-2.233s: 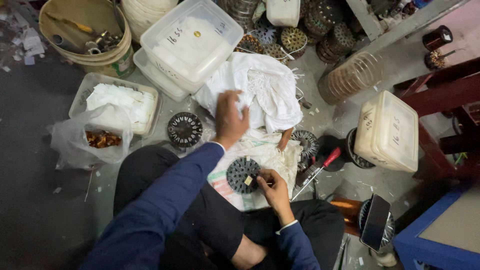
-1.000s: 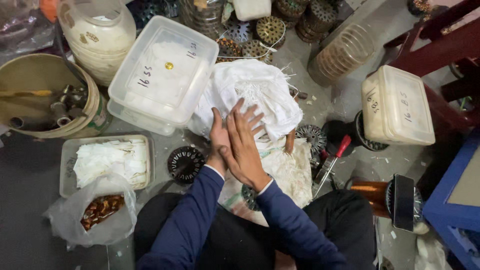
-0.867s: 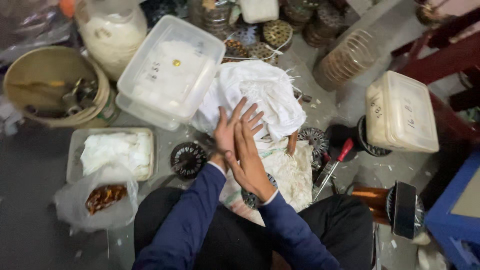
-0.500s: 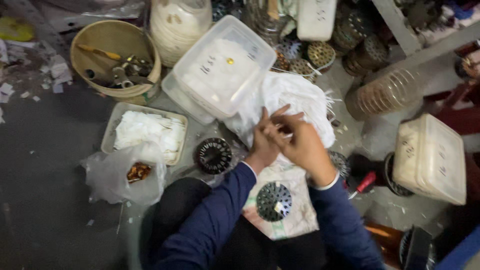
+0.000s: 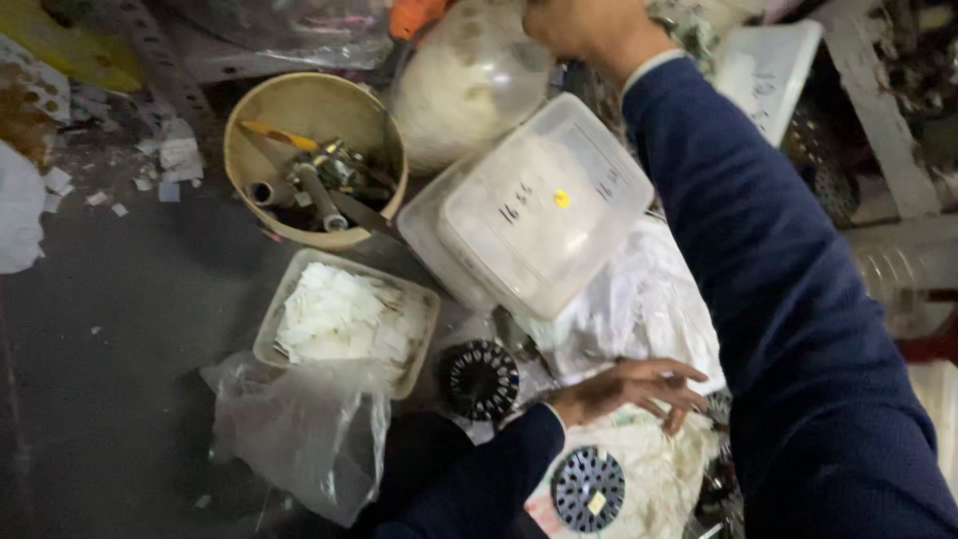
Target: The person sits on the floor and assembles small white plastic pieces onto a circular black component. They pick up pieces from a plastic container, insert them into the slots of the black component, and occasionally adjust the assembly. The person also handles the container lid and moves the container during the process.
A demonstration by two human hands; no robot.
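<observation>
My right hand (image 5: 591, 28) is stretched far forward to the top edge of the view, beside a large round jar (image 5: 469, 82); its fingers are cut off by the frame. My left hand (image 5: 631, 389) rests with fingers spread on a white cloth (image 5: 639, 309) and holds nothing. A round slotted metal disc (image 5: 587, 489) with a small yellow tag lies on the stained cloth over my lap, just below the left hand. A second dark disc (image 5: 481, 379) lies on the floor to the left of that hand.
A clear lidded plastic box (image 5: 544, 210) lies under my right arm. Left of it are a yellow bucket (image 5: 261, 118) holding tools, a tray (image 5: 427, 304) of white paper pieces and a crumpled plastic bag (image 5: 299, 434). Stacks of discs stand at the right.
Both hands were together on the white cloth. Now my right arm has reached far forward to the top, and my left hand has stayed low. The view has swung left.
</observation>
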